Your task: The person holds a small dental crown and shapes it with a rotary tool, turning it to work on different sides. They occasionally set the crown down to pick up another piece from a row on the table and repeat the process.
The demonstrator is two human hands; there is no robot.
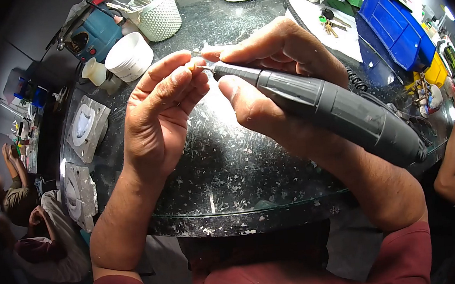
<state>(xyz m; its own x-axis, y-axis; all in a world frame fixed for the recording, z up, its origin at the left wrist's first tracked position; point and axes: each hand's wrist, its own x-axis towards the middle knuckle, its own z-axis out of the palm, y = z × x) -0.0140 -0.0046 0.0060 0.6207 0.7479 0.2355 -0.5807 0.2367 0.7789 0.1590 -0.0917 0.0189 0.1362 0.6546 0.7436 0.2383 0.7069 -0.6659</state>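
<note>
My left hand [154, 110] pinches a small yellowish piece [191, 66] between thumb and fingertips; its exact kind is too small to make out. Wrapped in my right hand [289, 42] is a thick black rotary handpiece [321, 97], slanting from lower right to upper left. Its thin metal bit [203, 67] points at the yellowish piece and looks to be touching or very near it. Both hands are close together above the dark, white-speckled table [231, 179]. The left fingertips partly hide the piece.
At left lie two grey moulds [96, 140] [76, 201]. Behind them stand a white tub [129, 58], a blue machine [100, 33] and a woven basket of tools [160, 18]. Keys [329, 26], a coiled cord [356, 81] and a blue bin [396, 30] are at right. Other people sit on both sides.
</note>
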